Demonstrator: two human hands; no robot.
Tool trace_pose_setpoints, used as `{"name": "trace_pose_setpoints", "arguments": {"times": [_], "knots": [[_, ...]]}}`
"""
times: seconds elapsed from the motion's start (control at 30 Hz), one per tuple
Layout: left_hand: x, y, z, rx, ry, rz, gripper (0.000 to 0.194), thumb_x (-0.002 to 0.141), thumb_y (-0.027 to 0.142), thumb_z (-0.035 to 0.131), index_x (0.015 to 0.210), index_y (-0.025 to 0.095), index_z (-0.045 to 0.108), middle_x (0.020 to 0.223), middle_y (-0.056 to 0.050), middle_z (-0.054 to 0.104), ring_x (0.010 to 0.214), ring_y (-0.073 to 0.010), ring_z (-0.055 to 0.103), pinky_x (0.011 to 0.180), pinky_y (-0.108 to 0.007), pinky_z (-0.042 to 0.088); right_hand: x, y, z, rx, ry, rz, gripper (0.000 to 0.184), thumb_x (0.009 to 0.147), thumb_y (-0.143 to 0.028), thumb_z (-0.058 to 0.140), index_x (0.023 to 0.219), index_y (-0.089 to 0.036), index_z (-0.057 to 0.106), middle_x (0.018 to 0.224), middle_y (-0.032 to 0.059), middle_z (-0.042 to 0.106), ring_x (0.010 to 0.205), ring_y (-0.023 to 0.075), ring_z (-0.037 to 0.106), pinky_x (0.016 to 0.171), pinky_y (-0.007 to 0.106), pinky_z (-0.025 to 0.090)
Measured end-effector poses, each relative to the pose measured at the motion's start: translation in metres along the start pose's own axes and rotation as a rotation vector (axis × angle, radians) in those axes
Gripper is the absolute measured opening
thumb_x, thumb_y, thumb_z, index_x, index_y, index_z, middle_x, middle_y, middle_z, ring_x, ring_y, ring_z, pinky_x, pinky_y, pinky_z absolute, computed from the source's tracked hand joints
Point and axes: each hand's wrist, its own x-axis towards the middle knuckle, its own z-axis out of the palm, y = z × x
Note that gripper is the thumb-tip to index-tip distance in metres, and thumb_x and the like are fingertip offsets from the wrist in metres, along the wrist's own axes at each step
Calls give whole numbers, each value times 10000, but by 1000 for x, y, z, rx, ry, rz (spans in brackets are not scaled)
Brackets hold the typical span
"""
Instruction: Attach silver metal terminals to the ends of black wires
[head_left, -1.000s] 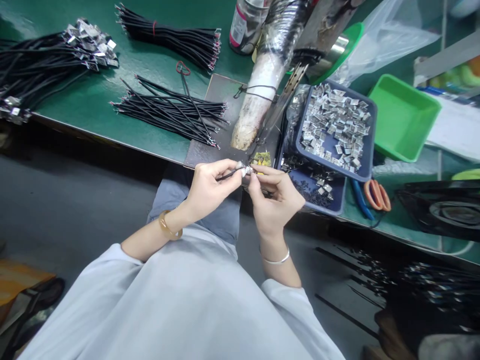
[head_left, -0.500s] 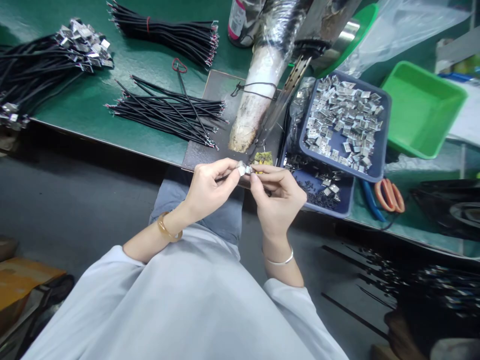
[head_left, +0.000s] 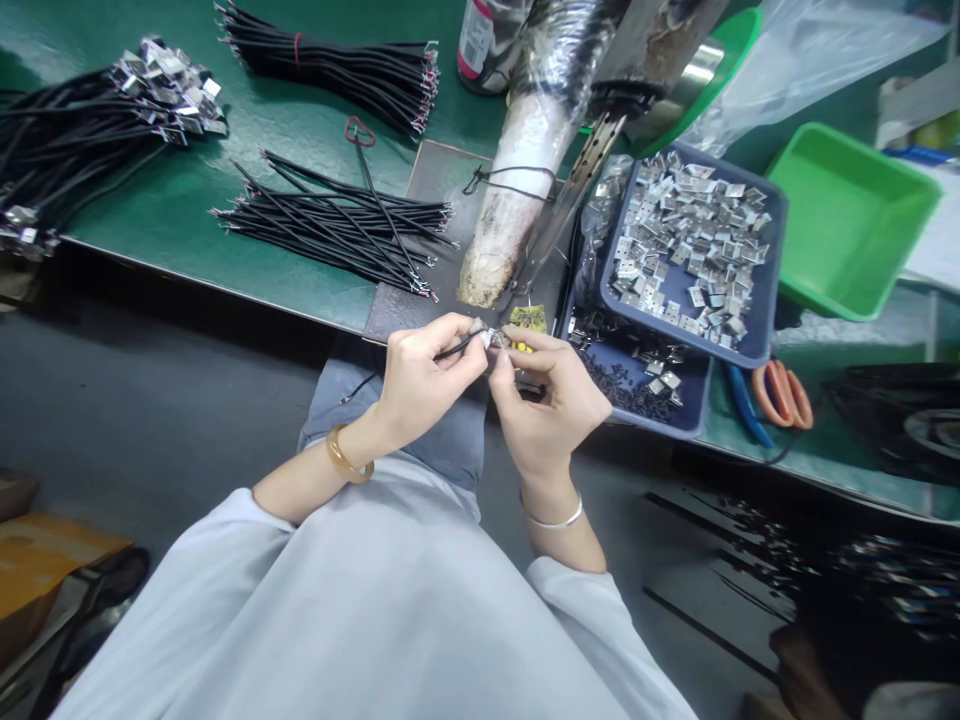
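My left hand (head_left: 429,372) is closed on a black cable (head_left: 453,351), thumb and fingers pinching it near its end. The cable's other end hangs out below that hand, over my lap. At the fingertips, between both hands, is a small silvery metal connector piece (head_left: 489,338) at the cable's end. My right hand (head_left: 551,390) pinches the far side of this piece with thumb and forefinger. How piece and wires join is too small to make out. Just beyond the right fingers lies a yellow sponge (head_left: 528,319) on a dark board (head_left: 397,308).
Loose black cables (head_left: 330,225) and a tied bundle (head_left: 337,75) lie on the green bench. Cables with metal ends (head_left: 169,90) are at left. A wrapped tube (head_left: 502,210) slants over the board. At right are blue trays (head_left: 772,270), a green bin (head_left: 847,220) and orange-handled scissors (head_left: 782,393).
Both hands have shifted slightly, and the left has turned a little. More of the black cable shows between its fingers, and the cable's loose end is visible below it.
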Motion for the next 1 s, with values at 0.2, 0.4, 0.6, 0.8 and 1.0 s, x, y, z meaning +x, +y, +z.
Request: {"name": "trace_pose_setpoints", "arguments": {"times": [0.2, 0.4, 0.6, 0.8, 1.0], "knots": [[3, 2, 1, -12, 4, -11, 125, 828, 183, 620, 707, 157, 639, 498, 95, 327, 442, -44, 273, 462, -190, 259, 6, 0, -1, 6, -8, 11, 140, 851, -107, 698, 820, -220, 621, 937, 10, 778, 865, 162, 760, 682, 249, 587], [5, 3, 3, 3, 21, 51, 134, 840, 165, 617, 711, 145, 648, 488, 94, 344, 437, -39, 295, 466, -178, 282, 11, -3, -4, -18, -2, -32, 140, 851, -97, 714, 837, -220, 649, 941, 8, 783, 900, 167, 766, 752, 263, 606], [5, 2, 0, 20, 7, 63, 113, 823, 136, 616, 712, 142, 638, 485, 105, 330, 430, -29, 286, 454, -158, 272, 9, -5, -10, -66, -63, -80, 158, 866, -84, 684, 849, -225, 615, 983, 30, 790, 959, 183, 771, 801, 283, 623], [2, 1, -5, 61, -38, 24, 98, 810, 119, 609, 719, 135, 644, 486, 108, 332, 438, -28, 299, 473, -153, 291, 6, -3, -10, -72, -118, -106, 170, 873, -88, 675, 849, -230, 585, 1064, 44, 787, 938, 168, 775, 779, 247, 623], [2, 3, -8, 38, -82, -22, 98, 805, 136, 608, 720, 132, 658, 488, 104, 326, 439, -29, 272, 464, -173, 258, -1, 3, -18, 4, -94, -37, 133, 893, -98, 654, 919, -228, 639, 969, 13, 792, 840, 152, 778, 686, 219, 612]]}}
